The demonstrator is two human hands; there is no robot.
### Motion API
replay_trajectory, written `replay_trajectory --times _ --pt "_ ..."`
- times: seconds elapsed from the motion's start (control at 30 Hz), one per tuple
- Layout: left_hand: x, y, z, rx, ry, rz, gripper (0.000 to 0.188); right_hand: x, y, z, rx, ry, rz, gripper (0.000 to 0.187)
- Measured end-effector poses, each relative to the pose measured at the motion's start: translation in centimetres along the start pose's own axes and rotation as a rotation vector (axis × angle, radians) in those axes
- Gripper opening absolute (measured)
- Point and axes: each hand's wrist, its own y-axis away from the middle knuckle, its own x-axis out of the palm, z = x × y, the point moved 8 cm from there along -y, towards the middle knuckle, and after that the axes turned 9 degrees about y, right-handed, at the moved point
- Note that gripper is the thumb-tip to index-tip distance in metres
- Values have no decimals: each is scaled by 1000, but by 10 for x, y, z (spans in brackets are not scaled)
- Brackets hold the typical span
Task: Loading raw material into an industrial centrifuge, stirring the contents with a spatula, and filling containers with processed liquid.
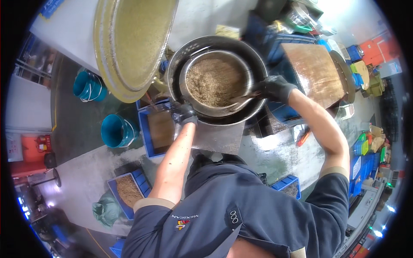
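A round metal basin (pixel 186 88) sits inside a larger dark metal drum (pixel 173 64) in front of me. Brown, grainy material (pixel 211 81) covers part of its bottom. My left hand (pixel 184 113), in a black glove, is closed at the near left edge, where the basin and drum rims meet; which rim it grips is partly hidden. On the right side my black-gloved right hand (pixel 277 89) is closed around a brownish tool (pixel 243 98). The tool's end dips over the basin's near right edge; its exact kind is blurred.
A large yellowish round lid (pixel 105 51) stands tilted at the upper left. Teal buckets (pixel 116 131) and a blue crate (pixel 146 133) lie to the left. A crate of brown material (pixel 129 191) sits lower left. A brown board (pixel 312 71) is at the right.
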Motion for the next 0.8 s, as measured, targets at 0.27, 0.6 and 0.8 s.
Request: replay_trajectory --times 0.27,0.6,0.8 --pt "-3 -2 -5 -105 -38 15 52 35 -64 -18 -104 381 577 14" --pt "-1 -3 -2 -57 -51 62 50 61 -68 -11 -342 513 514 18" --pt "2 -3 -13 -60 -114 43 38 75 -55 -40 -506 232 -242 18"
